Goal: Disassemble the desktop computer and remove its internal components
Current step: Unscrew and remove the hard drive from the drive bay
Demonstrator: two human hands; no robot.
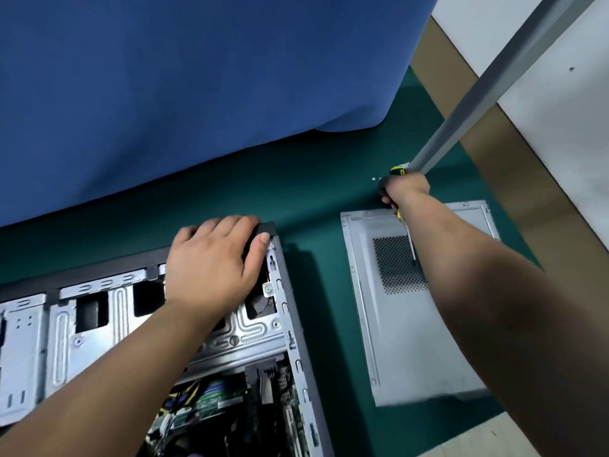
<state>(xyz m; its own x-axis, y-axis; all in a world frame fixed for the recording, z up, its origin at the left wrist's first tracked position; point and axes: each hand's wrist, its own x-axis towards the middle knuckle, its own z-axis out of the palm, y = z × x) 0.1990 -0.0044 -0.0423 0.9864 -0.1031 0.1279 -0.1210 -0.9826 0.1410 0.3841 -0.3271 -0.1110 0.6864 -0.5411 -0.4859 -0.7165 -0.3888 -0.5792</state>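
Observation:
The open desktop case (pixel 286 311) lies on its side at the lower left, its grey drive cage (pixel 99 324) and green circuit boards (pixel 211 404) exposed. My left hand (pixel 214 258) lies flat on the case's far right corner, thumb against the black front edge. The removed grey side panel (pixel 395 341), with a perforated vent, lies on the green mat to the right. My right hand (pixel 403 189) reaches past the panel's far edge and grips a yellow-and-black screwdriver (pixel 408 239), whose shaft points back over the panel.
Small loose screws (pixel 373 179) lie on the green mat (pixel 313 192) just left of my right hand. A blue cloth (pixel 197 94) covers the back. A grey metal pole (pixel 494 77) slants up at the right, beside the brown table edge.

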